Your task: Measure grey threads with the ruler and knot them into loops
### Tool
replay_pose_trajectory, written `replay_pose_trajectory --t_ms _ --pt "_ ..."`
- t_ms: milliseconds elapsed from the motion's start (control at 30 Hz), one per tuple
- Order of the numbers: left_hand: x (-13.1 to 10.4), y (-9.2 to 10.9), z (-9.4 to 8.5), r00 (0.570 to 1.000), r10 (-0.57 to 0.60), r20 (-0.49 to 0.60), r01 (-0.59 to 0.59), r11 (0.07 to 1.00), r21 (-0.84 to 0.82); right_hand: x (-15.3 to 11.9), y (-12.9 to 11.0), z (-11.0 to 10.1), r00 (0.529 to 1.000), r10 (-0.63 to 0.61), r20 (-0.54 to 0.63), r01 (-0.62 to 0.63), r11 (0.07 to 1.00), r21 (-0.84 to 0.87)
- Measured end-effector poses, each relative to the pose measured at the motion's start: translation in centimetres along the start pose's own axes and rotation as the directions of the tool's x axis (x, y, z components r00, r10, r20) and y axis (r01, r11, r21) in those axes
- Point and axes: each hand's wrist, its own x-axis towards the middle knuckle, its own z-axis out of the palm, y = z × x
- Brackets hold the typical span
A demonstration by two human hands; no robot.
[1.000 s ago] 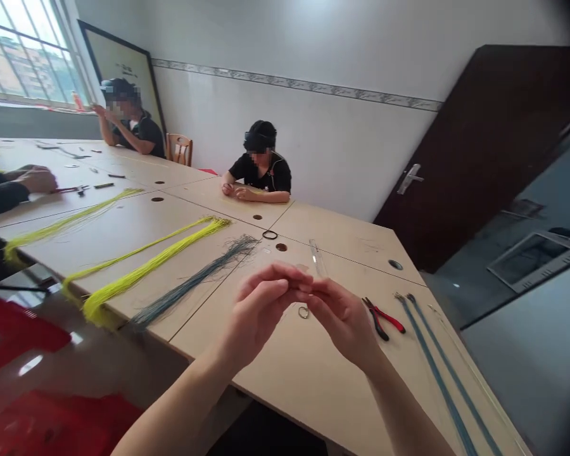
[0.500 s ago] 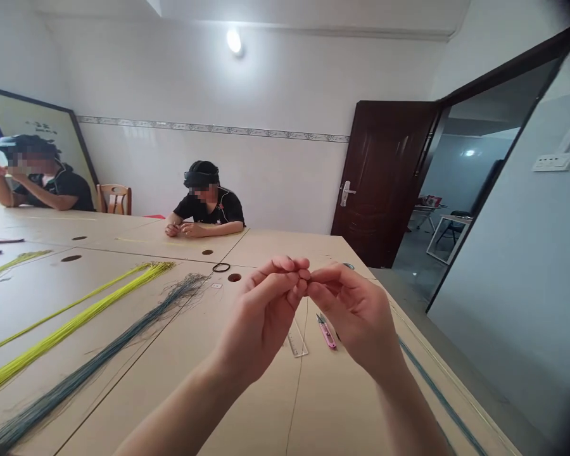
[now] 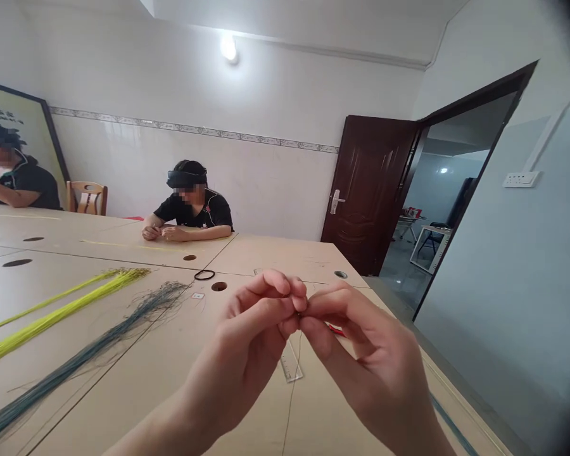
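My left hand [image 3: 247, 342] and my right hand [image 3: 375, 354] meet fingertip to fingertip above the table. Both are closed in a pinch on a thin dark thread [image 3: 291, 399], which hangs from between them toward the table's near side. A tiny dark spot shows where the fingertips meet, too small to make out. Below the hands lies a clear ruler [image 3: 292, 367], partly covered by my left hand. Something red [image 3: 336, 330] peeks out behind my right fingers, its rest hidden.
Bundles of yellow cords [image 3: 76, 310] and blue-grey cords [image 3: 104, 342] stretch across the table at left. A black ring [image 3: 204, 275] lies near a round table hole [image 3: 219, 287]. Another blue-grey strand [image 3: 451, 424] runs along the right edge. Two people sit across the table.
The view has turned slightly right, so the surroundings sit further left. Both hands appear a little lower and remain pinched together. The pink thread snips are now mostly hidden by my right hand.
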Motion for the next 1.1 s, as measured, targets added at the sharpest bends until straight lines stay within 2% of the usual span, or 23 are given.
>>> replay_pose_trajectory --t_ms 167,400,500,567,600,667,733,767,833,933,1100 --pt "-0.1 0.3 -0.5 0.999 0.05 -0.01 -0.049 0.995 0.086 0.3 0.5 0.2 0.999 0.049 0.021 -0.049 0.999 -0.01" --pt "0.0 0.2 -0.7 0.999 0.039 -0.01 -0.037 0.988 0.147 0.0 1.1 0.3 1.0 0.008 0.002 -0.007 0.989 -0.147" --pt "-0.1 0.5 -1.0 0.994 0.1 0.039 -0.106 0.97 0.219 -0.1 1.0 0.6 1.0 0.014 -0.006 -0.015 0.987 -0.161" --pt "-0.2 0.7 -1.1 0.979 0.185 0.09 -0.206 0.896 0.394 -0.1 0.8 0.6 0.999 0.009 -0.054 -0.019 0.982 -0.188" --pt "-0.2 0.8 -1.2 0.966 0.232 0.117 -0.258 0.818 0.514 -0.1 0.7 0.6 0.996 0.004 -0.089 -0.023 0.978 -0.209" --pt "-0.3 0.9 -1.2 0.939 0.297 0.174 -0.326 0.604 0.727 0.1 0.5 0.4 0.988 -0.006 -0.152 -0.033 0.968 -0.249" --pt "-0.3 0.9 -1.1 0.921 0.313 0.232 -0.355 0.428 0.831 0.2 0.2 0.3 0.983 -0.013 -0.181 -0.035 0.966 -0.257" --pt "-0.3 0.8 -1.1 0.916 0.309 0.257 -0.366 0.376 0.851 0.3 0.1 0.2 0.982 -0.013 -0.19 -0.035 0.969 -0.246" --pt "-0.2 0.7 -1.0 0.913 0.293 0.284 -0.376 0.337 0.863 0.3 0.1 0.2 0.982 -0.001 -0.189 -0.04 0.977 -0.209" --pt "-0.2 0.7 -1.0 0.923 0.28 0.263 -0.351 0.334 0.875 0.4 0.1 0.2 0.983 0.033 -0.181 -0.064 0.983 -0.172" --pt "-0.2 0.9 -1.2 0.933 0.276 0.233 -0.312 0.291 0.904 0.2 -0.1 -0.2 0.987 0.057 -0.152 -0.092 0.968 -0.232"
